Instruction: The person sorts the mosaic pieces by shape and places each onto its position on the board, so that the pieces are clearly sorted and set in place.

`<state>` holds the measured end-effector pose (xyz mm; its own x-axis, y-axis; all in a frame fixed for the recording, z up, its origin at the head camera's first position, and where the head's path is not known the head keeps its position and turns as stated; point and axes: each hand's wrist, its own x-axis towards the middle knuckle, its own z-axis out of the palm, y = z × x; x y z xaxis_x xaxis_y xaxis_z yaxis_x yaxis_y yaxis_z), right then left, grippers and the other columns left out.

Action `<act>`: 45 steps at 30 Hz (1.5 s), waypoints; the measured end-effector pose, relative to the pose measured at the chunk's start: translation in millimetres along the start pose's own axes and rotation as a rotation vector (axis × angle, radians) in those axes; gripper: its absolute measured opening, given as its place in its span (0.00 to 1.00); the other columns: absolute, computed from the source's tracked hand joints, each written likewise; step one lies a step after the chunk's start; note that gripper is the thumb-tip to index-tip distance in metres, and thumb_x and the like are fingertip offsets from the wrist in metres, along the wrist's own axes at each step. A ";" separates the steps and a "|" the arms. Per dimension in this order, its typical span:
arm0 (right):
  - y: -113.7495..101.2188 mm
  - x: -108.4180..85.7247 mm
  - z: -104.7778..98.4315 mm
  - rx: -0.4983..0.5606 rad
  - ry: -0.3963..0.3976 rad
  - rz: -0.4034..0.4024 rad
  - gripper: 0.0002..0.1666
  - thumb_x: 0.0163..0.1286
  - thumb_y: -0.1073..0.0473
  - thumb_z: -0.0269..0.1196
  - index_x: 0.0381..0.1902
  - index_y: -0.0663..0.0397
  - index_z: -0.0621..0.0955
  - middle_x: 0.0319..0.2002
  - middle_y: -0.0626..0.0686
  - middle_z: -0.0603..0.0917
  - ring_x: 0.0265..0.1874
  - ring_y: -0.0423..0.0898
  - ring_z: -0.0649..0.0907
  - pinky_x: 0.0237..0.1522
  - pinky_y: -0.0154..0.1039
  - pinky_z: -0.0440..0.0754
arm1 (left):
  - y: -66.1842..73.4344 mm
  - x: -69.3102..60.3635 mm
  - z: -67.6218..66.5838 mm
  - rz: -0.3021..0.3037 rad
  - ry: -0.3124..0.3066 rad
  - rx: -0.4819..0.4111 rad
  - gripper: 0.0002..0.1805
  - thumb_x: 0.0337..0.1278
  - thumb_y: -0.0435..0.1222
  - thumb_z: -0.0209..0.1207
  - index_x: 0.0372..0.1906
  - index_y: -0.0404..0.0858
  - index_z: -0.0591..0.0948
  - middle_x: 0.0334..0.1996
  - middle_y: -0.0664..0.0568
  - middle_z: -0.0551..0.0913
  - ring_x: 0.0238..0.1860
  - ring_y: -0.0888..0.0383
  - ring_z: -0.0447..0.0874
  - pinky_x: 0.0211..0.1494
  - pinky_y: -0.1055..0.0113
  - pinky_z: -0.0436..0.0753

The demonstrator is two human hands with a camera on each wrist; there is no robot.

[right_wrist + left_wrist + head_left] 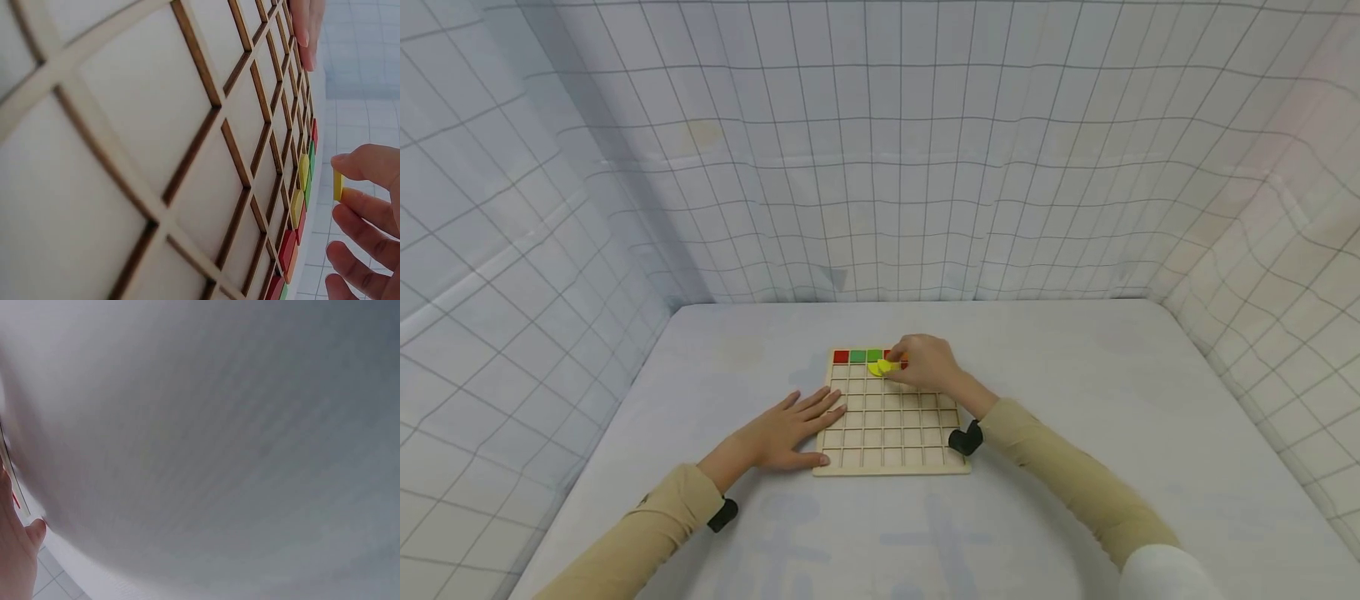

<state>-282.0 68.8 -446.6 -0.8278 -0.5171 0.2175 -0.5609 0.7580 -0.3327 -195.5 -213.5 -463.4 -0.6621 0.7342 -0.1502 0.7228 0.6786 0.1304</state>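
Note:
A wooden grid board [892, 471] lies flat on the table. My right hand [925, 364] is over its far rows. In the right wrist view, thumb and index finger pinch a thin yellow tile [337, 185] edge-on, held off the board. Two other yellow pieces [296, 209] sit on the board, beside red and green tiles. Along the far row run a red tile [841, 357], green tiles [858, 357] and more coloured tiles, partly hidden by the right hand. My left hand [786, 433] rests with fingers spread across the board's left edge.
White table [1075, 375] surrounds the board. White grid-patterned sheets [880, 167] rise behind it and on both sides. A black wrist mount [966, 438] overhangs the board's near right part; another black mount [723, 515] is below the left wrist.

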 end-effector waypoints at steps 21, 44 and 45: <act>-22.9 27.3 26.6 -0.050 -0.099 0.057 0.16 0.60 0.44 0.68 0.42 0.44 0.88 0.41 0.43 0.87 0.38 0.40 0.85 0.33 0.34 0.82 | 1.8 0.7 -2.9 0.001 -0.001 -0.003 0.43 0.64 0.62 0.48 0.77 0.45 0.52 0.77 0.46 0.48 0.77 0.45 0.45 0.73 0.38 0.53; -28.3 33.8 34.2 -0.067 -0.091 0.035 0.14 0.61 0.45 0.67 0.41 0.42 0.88 0.39 0.43 0.87 0.35 0.39 0.85 0.26 0.31 0.79 | -0.7 0.0 -0.7 -0.009 -0.009 0.001 0.44 0.64 0.63 0.47 0.77 0.46 0.51 0.78 0.47 0.46 0.78 0.46 0.44 0.73 0.39 0.52; -28.5 33.7 34.3 -0.068 -0.093 0.036 0.14 0.62 0.45 0.67 0.42 0.41 0.88 0.39 0.43 0.87 0.36 0.38 0.85 0.27 0.31 0.79 | -0.7 -0.2 -0.8 -0.009 -0.009 0.001 0.44 0.64 0.62 0.47 0.77 0.46 0.51 0.78 0.47 0.46 0.78 0.46 0.44 0.73 0.39 0.52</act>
<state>-293.7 16.1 -461.2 -0.8448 -0.5215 0.1197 -0.5329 0.8002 -0.2750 -196.0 -214.1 -462.7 -0.6670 0.7276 -0.1602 0.7168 0.6853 0.1282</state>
